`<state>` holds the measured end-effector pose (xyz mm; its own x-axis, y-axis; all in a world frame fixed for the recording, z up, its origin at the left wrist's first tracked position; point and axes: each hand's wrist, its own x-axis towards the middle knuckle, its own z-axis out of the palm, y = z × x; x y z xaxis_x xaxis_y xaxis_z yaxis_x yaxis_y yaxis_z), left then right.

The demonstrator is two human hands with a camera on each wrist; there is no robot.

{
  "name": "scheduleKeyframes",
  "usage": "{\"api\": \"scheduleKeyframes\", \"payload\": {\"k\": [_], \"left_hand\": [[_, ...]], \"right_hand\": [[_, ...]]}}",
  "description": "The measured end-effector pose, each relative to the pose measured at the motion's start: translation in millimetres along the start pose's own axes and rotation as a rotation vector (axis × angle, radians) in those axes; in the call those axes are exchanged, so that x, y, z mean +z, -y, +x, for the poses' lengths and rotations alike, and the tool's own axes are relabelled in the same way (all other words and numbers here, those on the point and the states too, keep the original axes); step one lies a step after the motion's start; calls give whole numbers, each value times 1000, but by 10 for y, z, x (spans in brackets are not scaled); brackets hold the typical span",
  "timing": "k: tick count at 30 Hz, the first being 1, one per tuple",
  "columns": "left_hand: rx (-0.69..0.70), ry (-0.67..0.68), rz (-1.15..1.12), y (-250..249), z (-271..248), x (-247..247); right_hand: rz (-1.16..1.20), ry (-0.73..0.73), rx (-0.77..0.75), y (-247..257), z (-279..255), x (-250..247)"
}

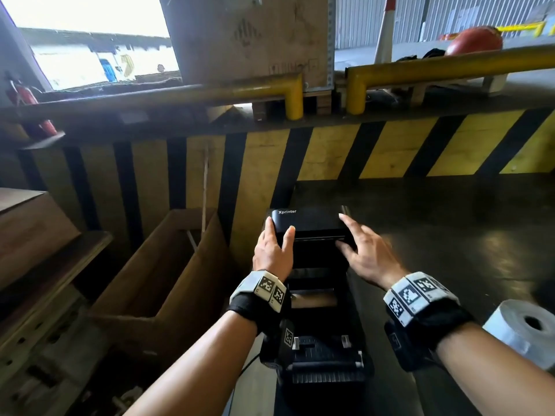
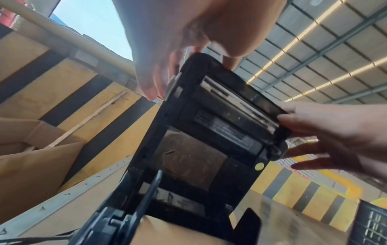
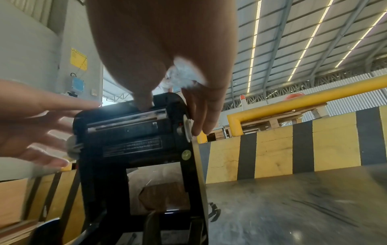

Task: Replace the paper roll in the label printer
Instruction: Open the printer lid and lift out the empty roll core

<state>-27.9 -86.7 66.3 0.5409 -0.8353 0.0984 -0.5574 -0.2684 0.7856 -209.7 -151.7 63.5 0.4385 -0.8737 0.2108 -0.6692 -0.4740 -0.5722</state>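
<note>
The black Xprinter label printer stands on the dark table with its lid swung up and open. My left hand holds the lid's top left corner, thumb on its face and fingers along its side. My right hand is blurred, with fingers spread; one finger touches the top right corner and the thumb lies at the lid's edge. The left wrist view shows the lid's underside with a label plate and a metal bar. A white paper roll lies on the table by my right forearm.
An open cardboard box stands left of the printer. A yellow-and-black striped barrier runs behind the table, with yellow pipe rails above it. The dark tabletop stretches to the right of the printer.
</note>
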Motion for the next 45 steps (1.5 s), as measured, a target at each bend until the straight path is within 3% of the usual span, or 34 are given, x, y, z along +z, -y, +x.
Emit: {"api": "scheduleKeyframes", "payload": {"k": [9, 15, 21, 26, 34, 39, 45], "left_hand": [[84, 44, -24, 87, 124, 37], [-6, 136, -15, 385, 5, 63], [-42, 419, 213, 811, -287, 244], [-41, 485, 316, 1011, -411, 378], [28, 375, 269, 950, -410, 409], [101, 288, 126, 657, -453, 256], [212, 402, 27, 162, -667, 175]], "right_hand": [[43, 84, -12, -31, 16, 73], [94, 60, 76, -210, -246, 86], [-97, 479, 232, -385, -600, 400], [-105, 566, 207, -350, -635, 621], [-69, 428, 169, -278, -648, 786], [84, 188, 145, -27, -777, 495], [24, -193, 216, 16, -1202, 22]]}}
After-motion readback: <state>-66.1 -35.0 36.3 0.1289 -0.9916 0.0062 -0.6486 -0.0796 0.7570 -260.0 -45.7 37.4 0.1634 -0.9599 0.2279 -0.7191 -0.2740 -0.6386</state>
